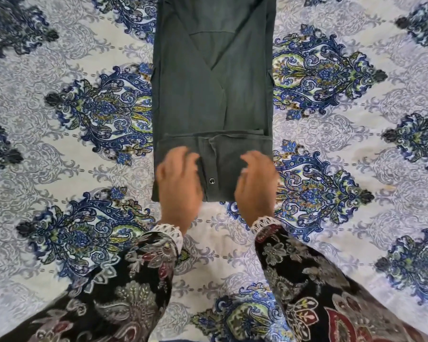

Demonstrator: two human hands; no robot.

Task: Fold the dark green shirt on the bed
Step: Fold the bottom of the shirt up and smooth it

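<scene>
The dark green shirt lies as a long narrow strip down the middle of the bed, both sides folded inward. Its near end is turned up over itself into a short flap, with a metal snap button showing between my hands. My left hand rests on the left part of that flap, fingers spread and blurred. On the flap's right part sits my right hand, fingers loosely curled. Neither hand visibly pinches the cloth.
The bed is covered by a white sheet with blue paisley medallions on every side of the shirt. My sleeves are black with a floral print and white lace cuffs.
</scene>
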